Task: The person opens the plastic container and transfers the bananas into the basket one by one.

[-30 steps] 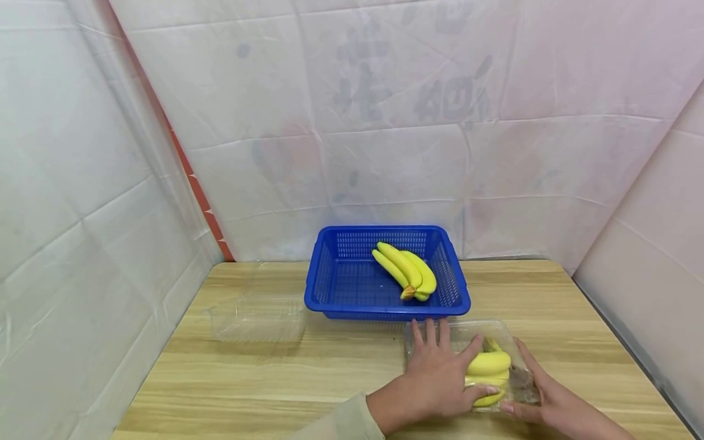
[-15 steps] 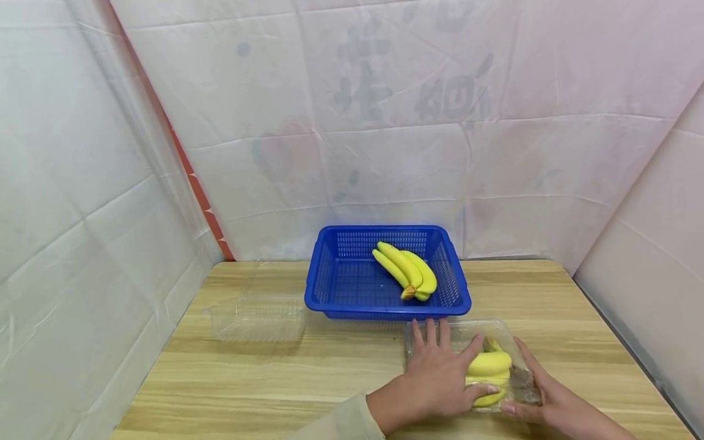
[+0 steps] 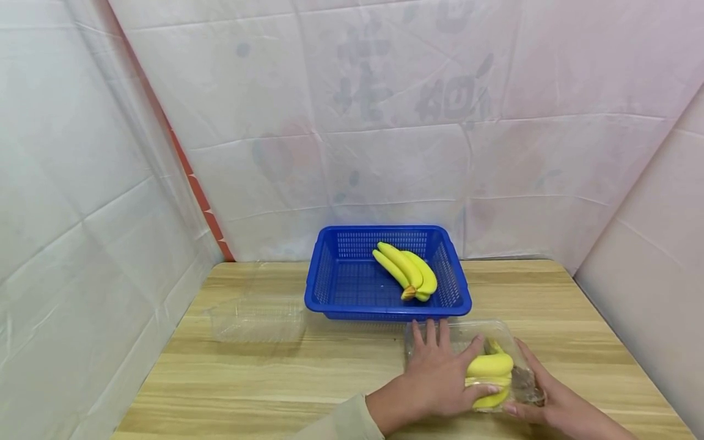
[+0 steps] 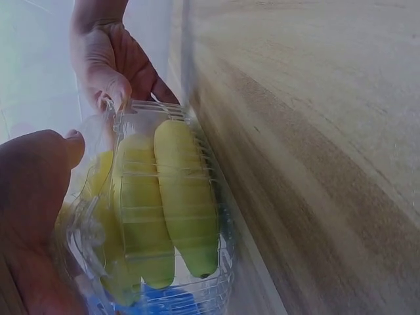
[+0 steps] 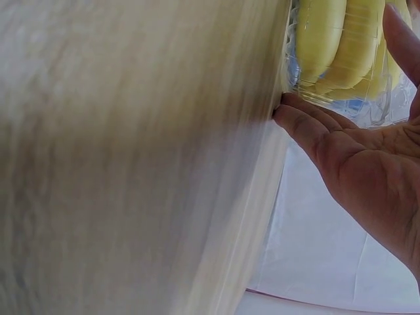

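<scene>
Clear, ribbed plastic box [image 3: 466,332], resting on the wood-grained table [image 3: 330,379]; I cannot tell from here whether it is latched. Inside it I see yellow bananas [image 3: 489,366], greenish at one end, lying side by side.

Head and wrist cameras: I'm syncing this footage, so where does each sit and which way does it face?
Head: worn on the head, facing forward and down at the table, blue basket and clear box; left hand and right hand show.
Left wrist: worn there, facing the boxed bananas; both hands show.
Right wrist: worn there, facing the table and box; right hand shows.
Both wrist views share the boxed bananas.
</scene>
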A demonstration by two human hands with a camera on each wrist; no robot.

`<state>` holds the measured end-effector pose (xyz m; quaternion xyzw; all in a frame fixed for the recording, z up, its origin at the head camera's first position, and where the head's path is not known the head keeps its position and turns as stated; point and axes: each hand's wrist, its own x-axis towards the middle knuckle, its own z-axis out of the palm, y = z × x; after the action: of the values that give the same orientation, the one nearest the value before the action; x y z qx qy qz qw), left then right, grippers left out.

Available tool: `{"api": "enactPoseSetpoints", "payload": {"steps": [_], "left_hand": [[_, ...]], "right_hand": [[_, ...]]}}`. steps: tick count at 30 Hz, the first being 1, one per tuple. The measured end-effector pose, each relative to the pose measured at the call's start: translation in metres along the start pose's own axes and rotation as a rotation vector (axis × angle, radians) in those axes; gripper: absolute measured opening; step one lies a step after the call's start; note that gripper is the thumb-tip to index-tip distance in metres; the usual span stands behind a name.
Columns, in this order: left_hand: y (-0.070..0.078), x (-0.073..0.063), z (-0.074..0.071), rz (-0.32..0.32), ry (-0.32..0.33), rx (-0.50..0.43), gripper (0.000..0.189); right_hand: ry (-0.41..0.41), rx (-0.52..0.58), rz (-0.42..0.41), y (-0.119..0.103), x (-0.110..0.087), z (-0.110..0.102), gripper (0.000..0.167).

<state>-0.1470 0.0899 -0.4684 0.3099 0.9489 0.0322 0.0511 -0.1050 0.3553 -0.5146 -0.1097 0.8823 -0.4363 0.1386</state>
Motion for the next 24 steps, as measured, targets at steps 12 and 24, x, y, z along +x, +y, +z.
{"api": "enactPoseSetpoints", "payload": {"steps": [12, 24], "left_hand": [[0.0015, -0.0012, -0.0002, -0.005, 0.008, 0.012, 0.080], [0.0029, -0.0025, 0.0004, -0.045, 0.025, 0.002, 0.077]], "right_hand": [[0.005, -0.017, -0.001, 0.0009, -0.0023, -0.0009, 0.119], [-0.036, 0.121, -0.057, 0.0043, -0.0010, -0.0017, 0.113]]}}
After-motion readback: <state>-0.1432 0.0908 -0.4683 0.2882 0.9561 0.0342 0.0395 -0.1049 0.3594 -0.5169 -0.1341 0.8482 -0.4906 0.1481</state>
